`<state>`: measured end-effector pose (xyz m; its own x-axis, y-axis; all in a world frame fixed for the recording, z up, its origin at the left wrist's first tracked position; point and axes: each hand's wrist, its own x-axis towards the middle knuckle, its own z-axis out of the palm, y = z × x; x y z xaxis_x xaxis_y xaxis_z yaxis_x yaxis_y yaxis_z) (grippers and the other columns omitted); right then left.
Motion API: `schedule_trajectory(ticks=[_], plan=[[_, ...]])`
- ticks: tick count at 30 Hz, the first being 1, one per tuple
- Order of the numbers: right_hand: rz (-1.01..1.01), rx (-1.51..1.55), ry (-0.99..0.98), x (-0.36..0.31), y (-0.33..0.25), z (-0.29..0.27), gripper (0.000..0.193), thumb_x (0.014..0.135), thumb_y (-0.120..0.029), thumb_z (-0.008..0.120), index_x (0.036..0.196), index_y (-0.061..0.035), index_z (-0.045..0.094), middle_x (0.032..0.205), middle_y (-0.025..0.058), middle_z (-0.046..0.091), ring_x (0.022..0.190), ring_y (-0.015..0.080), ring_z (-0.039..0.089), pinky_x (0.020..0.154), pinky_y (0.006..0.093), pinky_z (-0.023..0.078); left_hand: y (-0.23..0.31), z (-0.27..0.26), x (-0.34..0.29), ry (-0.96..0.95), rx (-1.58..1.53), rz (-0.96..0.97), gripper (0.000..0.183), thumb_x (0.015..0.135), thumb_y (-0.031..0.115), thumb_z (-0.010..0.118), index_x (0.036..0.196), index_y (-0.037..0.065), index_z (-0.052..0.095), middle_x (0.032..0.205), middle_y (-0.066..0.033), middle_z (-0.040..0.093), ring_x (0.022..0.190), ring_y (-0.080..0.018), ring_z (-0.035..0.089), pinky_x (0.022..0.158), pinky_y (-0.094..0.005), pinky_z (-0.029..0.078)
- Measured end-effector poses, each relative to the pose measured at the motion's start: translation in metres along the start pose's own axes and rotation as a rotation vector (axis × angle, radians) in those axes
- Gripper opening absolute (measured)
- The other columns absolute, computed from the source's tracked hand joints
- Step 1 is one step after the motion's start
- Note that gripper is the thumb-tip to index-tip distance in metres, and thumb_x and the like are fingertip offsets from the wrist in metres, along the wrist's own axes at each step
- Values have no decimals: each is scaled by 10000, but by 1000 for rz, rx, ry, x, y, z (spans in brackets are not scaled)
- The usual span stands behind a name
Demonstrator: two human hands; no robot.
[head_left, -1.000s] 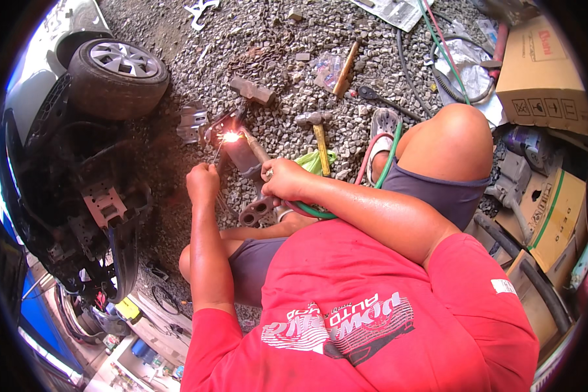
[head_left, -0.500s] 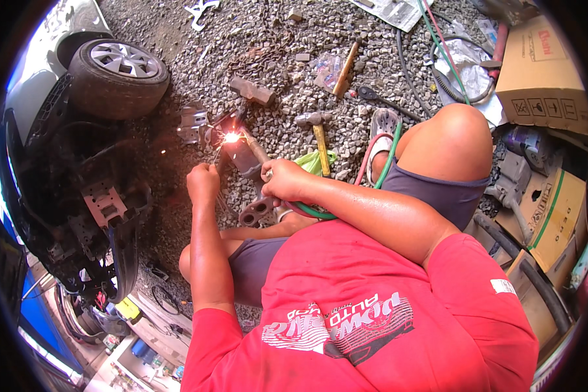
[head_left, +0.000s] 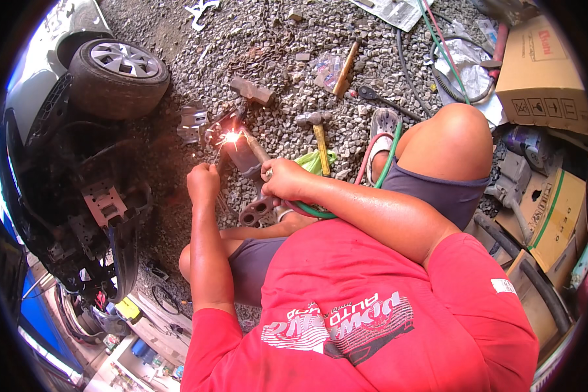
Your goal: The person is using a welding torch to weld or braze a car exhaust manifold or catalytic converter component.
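My right hand [head_left: 282,179] is closed round a gas torch [head_left: 256,147], whose red and green hoses run back under my forearm. At its tip burns a bright flame [head_left: 232,137] with small sparks, against metal parts on the gravel. My left hand [head_left: 204,180] pinches what looks like a thin rod, its end lost in the glare. A grey metal block [head_left: 244,159] sits right below the flame, between my hands. Nearer me lies a rusty metal flange with round holes [head_left: 256,210]. A bent metal bracket [head_left: 193,123] is just left of the flame.
A sledgehammer head [head_left: 253,91], a yellow-handled hammer [head_left: 321,147], a wooden handle [head_left: 346,68] and a black ratchet [head_left: 389,103] lie on the gravel. A car wheel [head_left: 119,78] and dark car underparts stand left. Cardboard boxes [head_left: 542,72] are at right.
The sparks at the flame have changed shape and spread a little. Both hands and the torch stay in nearly the same place.
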<state>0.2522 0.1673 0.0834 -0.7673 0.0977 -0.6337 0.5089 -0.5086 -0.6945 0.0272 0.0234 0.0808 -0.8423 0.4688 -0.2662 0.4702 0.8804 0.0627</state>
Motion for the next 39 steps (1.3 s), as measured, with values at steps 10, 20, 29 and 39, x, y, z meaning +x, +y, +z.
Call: schedule_trajectory(ticks=[10,20,29,39], plan=[[-138,-13,53,2,-14,-5,242,907,-17,755,1099,-27,608,787,95,692,543,181,691,457,332,519,-3,-66,-26,110,-140,18,289,995,286,684,1042,25,798,979,-240,769,980,-441,744,869,-499,572],[-222,138,137,-19,-55,-19,215,924,-69,762,994,-94,561,773,37,654,563,148,676,481,316,526,-39,-106,-135,496,-370,117,214,1047,112,663,1227,0,697,1038,-156,785,915,-264,766,862,-387,587],[-185,140,114,-19,-46,-12,205,926,-78,763,1001,-90,573,784,39,659,561,148,677,470,319,510,-33,-100,-144,394,-559,-74,344,1072,68,615,1416,45,617,1049,-144,755,930,-221,740,832,-354,577],[-172,144,131,-17,-48,-11,206,919,-67,761,999,-90,572,786,34,662,559,144,665,486,317,523,-41,-82,-138,653,-417,137,389,1087,4,540,1471,35,594,1156,-194,756,1050,-329,758,924,-404,588]])
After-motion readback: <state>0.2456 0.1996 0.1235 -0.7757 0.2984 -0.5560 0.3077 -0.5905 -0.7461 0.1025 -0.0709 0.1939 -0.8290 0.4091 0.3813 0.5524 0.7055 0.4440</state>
